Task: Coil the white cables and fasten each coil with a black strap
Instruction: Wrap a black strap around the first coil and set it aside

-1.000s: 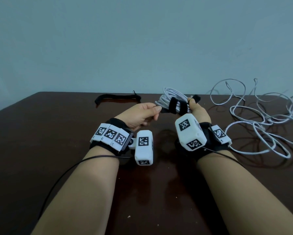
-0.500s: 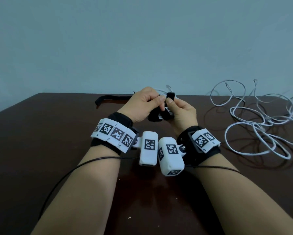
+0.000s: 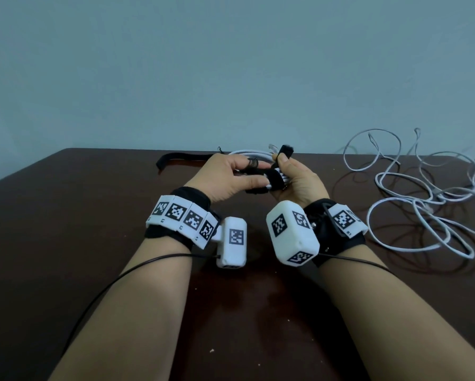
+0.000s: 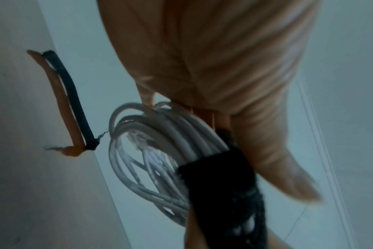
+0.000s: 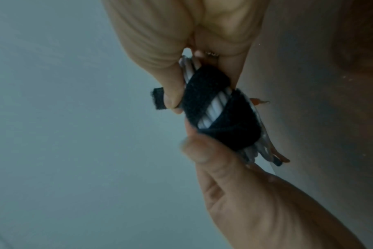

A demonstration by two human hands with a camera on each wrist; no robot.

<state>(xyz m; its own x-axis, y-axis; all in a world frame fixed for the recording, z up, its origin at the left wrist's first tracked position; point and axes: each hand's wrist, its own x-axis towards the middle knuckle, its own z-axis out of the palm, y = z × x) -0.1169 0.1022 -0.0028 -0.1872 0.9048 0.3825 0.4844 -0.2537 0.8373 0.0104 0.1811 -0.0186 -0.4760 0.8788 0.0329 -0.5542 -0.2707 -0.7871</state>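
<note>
Above the near middle of the dark table (image 3: pixel 66 243), both hands meet around a coil (image 3: pixel 247 154) of white cable, held clear of the surface. The right hand (image 3: pixel 296 182) grips the coil at its wrapped part: the thumb pins the free end of a black strap (image 3: pixel 276 180) against the bundle, and that end sticks up past the thumb tip. In the right wrist view the strap (image 5: pixel 213 107) crosses the coil (image 5: pixel 211 109) in two slanted bands with white strands showing between them. The left hand (image 3: pixel 231 180) is closed on the same place from the other side, its thumb and fingers pinching the strap's lower band; a dark ring sits on one finger. The left wrist view is blurred, but it shows the coil (image 4: pixel 151 151) fanning out beyond the left hand (image 4: pixel 224 67), with the strap (image 4: pixel 219 176) binding it at one side. Whether the strap is fully fastened I cannot tell.

Each wrist carries a black band with white marker blocks and a camera pod, with a thin black wire trailing from it.

Farther back, near the table's far edge and left of the hands, a second strap (image 3: pixel 181 158) lies flat. Well to the right, a loose cable (image 3: pixel 423 204) sprawls in tangled loops across the table to the frame's edge. A plain grey-blue wall (image 3: pixel 231 64) rises behind.
</note>
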